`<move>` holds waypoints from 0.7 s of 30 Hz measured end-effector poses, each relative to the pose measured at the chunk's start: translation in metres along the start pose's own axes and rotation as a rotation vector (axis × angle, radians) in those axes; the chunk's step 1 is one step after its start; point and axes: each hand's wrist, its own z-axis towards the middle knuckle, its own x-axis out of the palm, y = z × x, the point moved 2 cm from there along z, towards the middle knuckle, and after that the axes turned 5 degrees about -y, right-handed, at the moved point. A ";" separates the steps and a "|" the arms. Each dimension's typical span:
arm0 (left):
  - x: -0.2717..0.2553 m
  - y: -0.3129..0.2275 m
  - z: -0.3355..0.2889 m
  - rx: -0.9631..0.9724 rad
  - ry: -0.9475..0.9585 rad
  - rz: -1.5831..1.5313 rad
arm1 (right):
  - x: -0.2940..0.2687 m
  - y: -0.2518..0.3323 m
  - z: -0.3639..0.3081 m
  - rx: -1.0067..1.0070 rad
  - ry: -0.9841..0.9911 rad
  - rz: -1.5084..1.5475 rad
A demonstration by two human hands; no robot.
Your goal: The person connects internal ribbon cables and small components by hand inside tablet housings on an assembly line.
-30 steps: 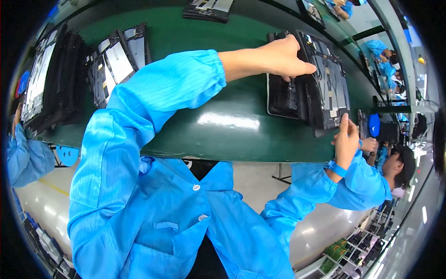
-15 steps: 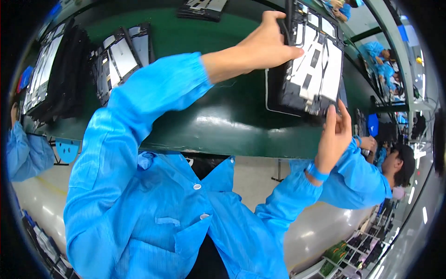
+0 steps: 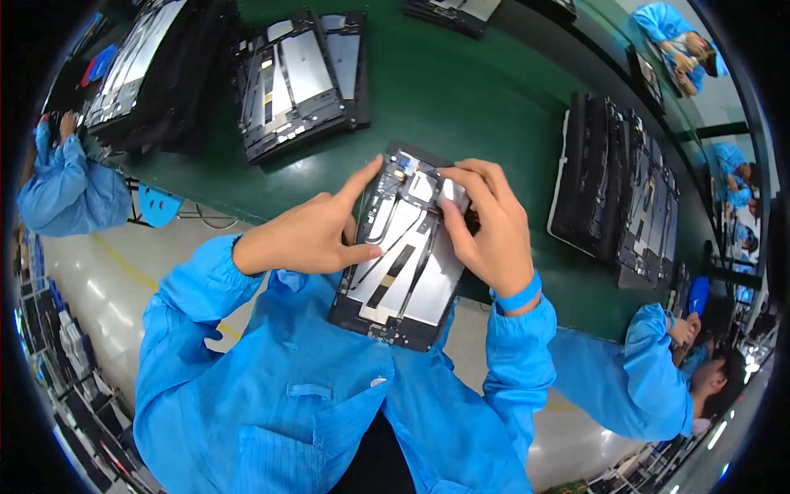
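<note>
An opened tablet (image 3: 411, 292) with silvery battery panels, dark cables and a black frame is tilted in front of my chest, at the table's near edge. My left hand (image 3: 304, 235) grips its left edge, thumb across the face and index finger stretched up beside the upper corner. My right hand (image 3: 498, 235) is closed at its upper right edge, thumb and fingertips on the part near the small board and connectors. What lies beneath the right fingertips is hidden.
On the green table (image 3: 461, 90) a stack of opened tablets (image 3: 576, 177) stands at right. More lie in a smaller pile (image 3: 304, 70) left of centre, a tall stack (image 3: 136, 62) far left and a pile (image 3: 457, 12) at the back. Co-workers in blue sit on both sides.
The tablet has come from the right-hand stack to in front of my chest, in both hands. My right hand has shifted from its lower end to its upper right edge. The view has turned.
</note>
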 end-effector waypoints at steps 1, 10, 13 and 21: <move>-0.004 -0.003 0.003 -0.007 -0.012 -0.001 | 0.007 -0.006 0.008 -0.009 0.006 0.008; -0.032 0.022 0.053 0.087 -0.045 -0.103 | 0.033 -0.018 0.032 -0.076 0.163 -0.116; -0.035 0.024 0.062 0.014 0.072 -0.279 | 0.037 -0.018 0.030 -0.116 0.122 -0.168; -0.040 0.023 0.069 0.003 0.180 -0.310 | 0.042 -0.018 0.020 -0.128 0.042 -0.171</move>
